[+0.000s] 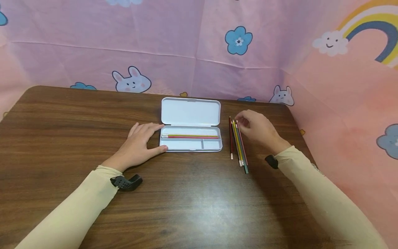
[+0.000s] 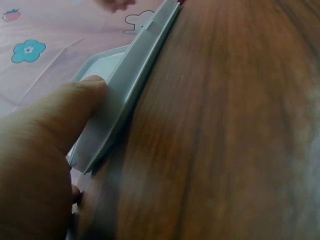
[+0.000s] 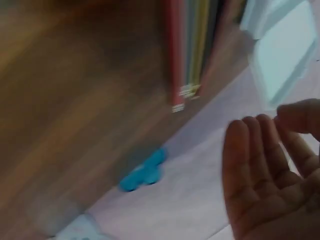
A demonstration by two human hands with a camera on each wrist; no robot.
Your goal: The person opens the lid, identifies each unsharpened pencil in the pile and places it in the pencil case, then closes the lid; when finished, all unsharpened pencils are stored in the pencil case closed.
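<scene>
A white pencil case (image 1: 212, 145) lies with its lid (image 1: 190, 111) raised at the back. In its long rear compartment lie yellow and red pencils (image 1: 192, 137). My left hand (image 1: 136, 147) holds the case's left end, index fingertip at the rear corner and thumb at the front. The left wrist view shows that thumb (image 2: 82, 102) against the case's front wall. To the case's right, several pencils (image 1: 238, 143) lie in a loose bundle, mostly eraser ends towards me. My right hand (image 3: 275, 170) is beside their far ends, fingers loosely bent, holding nothing.
The brown wooden table (image 1: 174, 204) reaches back to a pastel cloth (image 1: 174, 38) printed with rabbits and flowers. The same kind of cloth borders the right side. Black bands (image 1: 125, 182) sit at both wrists over cream sleeves.
</scene>
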